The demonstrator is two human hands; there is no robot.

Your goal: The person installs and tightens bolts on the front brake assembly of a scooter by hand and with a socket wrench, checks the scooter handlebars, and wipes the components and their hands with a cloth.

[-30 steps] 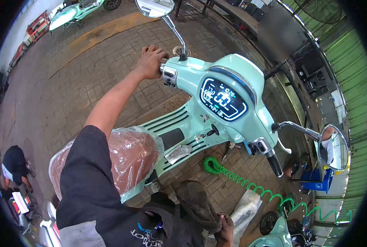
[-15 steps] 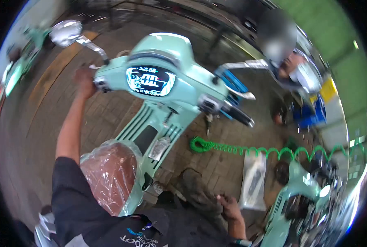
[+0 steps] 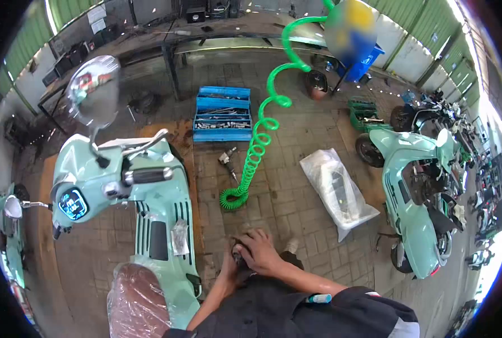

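Close together in front of my body, my left hand point(image 3: 229, 263) and my right hand point(image 3: 260, 252) are closed around a dark cloth point(image 3: 243, 272), mostly hidden by them. My right hand lies partly over it, fingers bent. To the left stands a mint-green scooter point(image 3: 177, 297) with a lit display point(image 3: 73, 203), a brown seat in clear plastic point(image 3: 139, 304) and a small clear packet point(image 3: 180, 237) on its footboard. Neither hand touches the scooter.
A green coiled hose point(image 3: 253, 163) runs up from the paved floor beside an air tool point(image 3: 227, 160). Beyond are a blue toolbox point(image 3: 223, 135) and a workbench point(image 3: 149, 42). A wrapped package point(image 3: 339, 194) and another mint scooter point(image 3: 417, 242) are at the right.
My left hand has let go of the scooter's handlebar grip and joined my right hand at the cloth. The view has swung right, putting the scooter at the left.
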